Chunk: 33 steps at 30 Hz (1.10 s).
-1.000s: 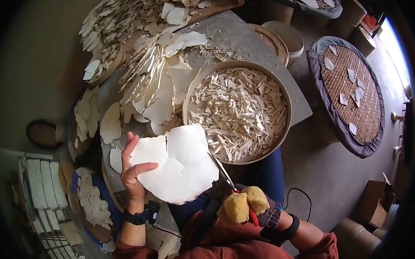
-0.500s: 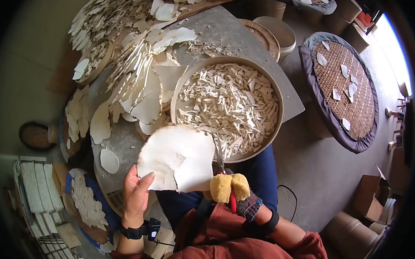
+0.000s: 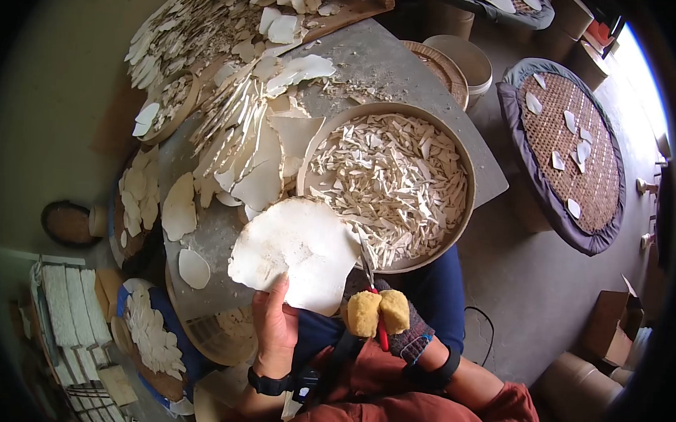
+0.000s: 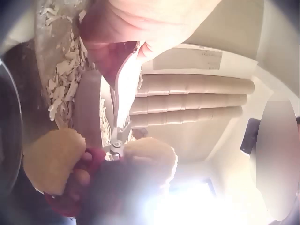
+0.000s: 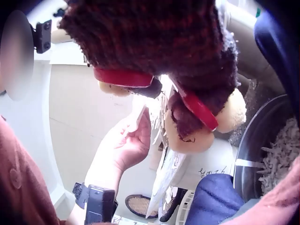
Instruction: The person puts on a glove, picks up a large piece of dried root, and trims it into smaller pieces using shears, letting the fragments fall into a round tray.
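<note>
A thin, flat white slab (image 3: 299, 247) with an uneven brownish edge is in front of the person's lap. My left hand (image 3: 276, 320) pinches its lower edge, thumb on top, and the wrist view shows this hand (image 4: 140, 28) from close by. In my right hand (image 3: 405, 325), which wears a dark knitted glove, is a pair of scissors (image 3: 367, 260) with red handles (image 5: 124, 78). Yellow foam pads (image 3: 363, 314) are wrapped round the handles. The scissor blades lie at the slab's right edge, pointing up toward a round tray (image 3: 472, 193) of white trimmings.
Larger white slabs (image 3: 254, 152) stand stacked on the grey table (image 3: 358, 52) left of the tray, with a bigger heap (image 3: 173, 38) behind. On the right stands a cloth-rimmed woven basket (image 3: 549, 136) with several white pieces, near a pale bucket (image 3: 470, 59).
The slab has been turned round, and my left hand has shifted from its left side to its lower edge. The scissors have swung more upright, staying at the slab's right edge.
</note>
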Available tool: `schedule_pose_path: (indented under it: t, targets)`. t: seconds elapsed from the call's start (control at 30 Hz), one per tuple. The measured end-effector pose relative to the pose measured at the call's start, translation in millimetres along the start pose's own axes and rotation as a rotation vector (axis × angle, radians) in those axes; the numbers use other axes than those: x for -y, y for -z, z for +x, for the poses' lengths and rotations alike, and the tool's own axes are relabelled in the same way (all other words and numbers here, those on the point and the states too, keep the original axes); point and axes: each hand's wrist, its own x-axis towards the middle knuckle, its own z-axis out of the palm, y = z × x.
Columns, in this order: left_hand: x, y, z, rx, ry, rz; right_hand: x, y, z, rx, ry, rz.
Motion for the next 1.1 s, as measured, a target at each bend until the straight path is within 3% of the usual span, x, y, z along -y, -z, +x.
schedule_pose_path:
  t: [0.07,0.17,0.23,0.3,0.37,0.53,0.7,0.9,1.03,1.1]
  targets:
    - [1,5,3,0.032,-0.001,0.032,0,-7,3,0.000,0.086,-0.401]
    - [-1,-1,-2,0.047,-0.047,0.074,-9,1,8,0.131,0.089,0.182]
    - [-1,-3,-5,0.056,-0.098,0.129,-8,-4,9,0.033,0.038,0.322]
    - [2,-1,-5,0.067,-0.155,0.216,-1,-17,5,-0.126,0.071,-0.382]
    - [0,11,5,0.082,-0.133,0.238,8,-33,-1,-0.159,0.065,-0.893]
    - [-3,5,14,0.007,-0.114,0.228,24,-57,-6,-0.041,-0.053,-1.471]
    - [-8,7,18,0.063,-0.091,0.263,10,-43,-7,-0.175,-0.022,-1.211]
    - [-6,4,14,0.143,-0.088,0.298,15,-41,-5,-0.153,0.021,-1.201]
    - [-9,6,17,0.157,-0.043,0.283,26,-56,-6,-0.091,-0.001,-1.477]
    - [-11,8,17,0.185,-0.037,0.301,16,-41,-9,-0.098,0.022,-1.292]
